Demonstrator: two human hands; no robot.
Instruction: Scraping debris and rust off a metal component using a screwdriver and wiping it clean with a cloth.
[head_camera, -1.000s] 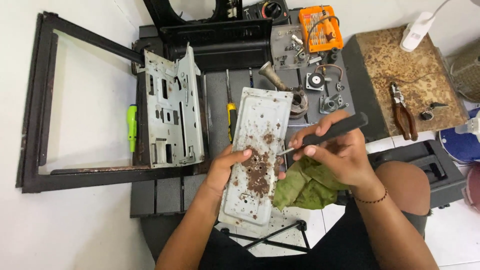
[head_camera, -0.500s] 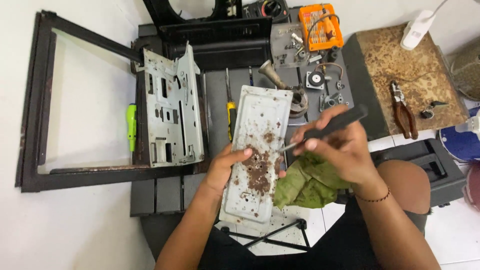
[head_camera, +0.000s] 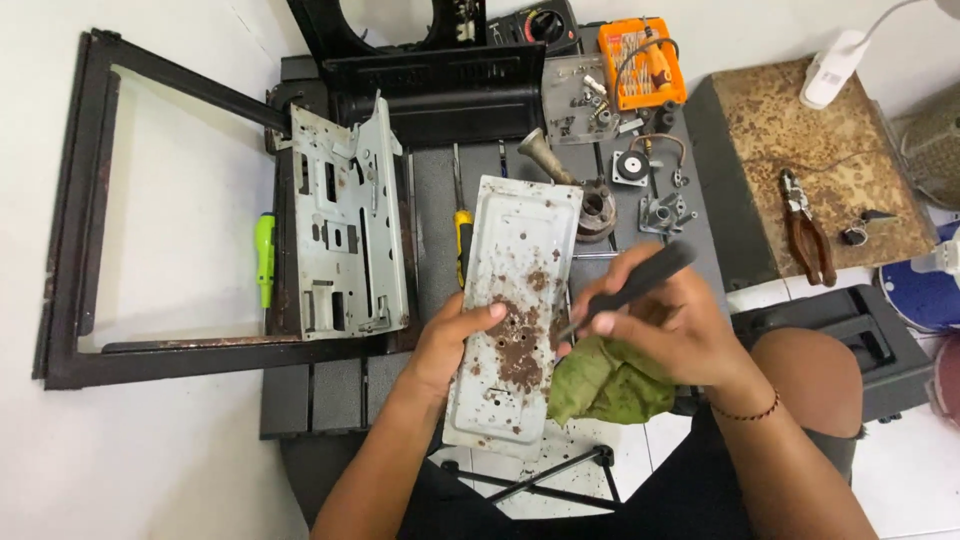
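Both hands work close in: left hand (head_camera: 455, 345) grips the rust-spotted grey metal plate (head_camera: 515, 310) over the black slatted workbench (head_camera: 330, 395); right hand (head_camera: 660, 325), clutching a crumpled green cloth (head_camera: 610, 385), has tilted its black-handled tool (head_camera: 635, 285) slightly lower, scraping on. Beyond lies a perforated grey steel bracket (head_camera: 345, 235).

Both our forearms come up from the bottom of the view, bare, and bend toward the middle. Our left hand (head_camera: 455, 345) lies with curled fingers and the thumb pointing right. Our right hand (head_camera: 665, 325) is closed in a tight grip, its wrist wearing a thin cord bracelet.
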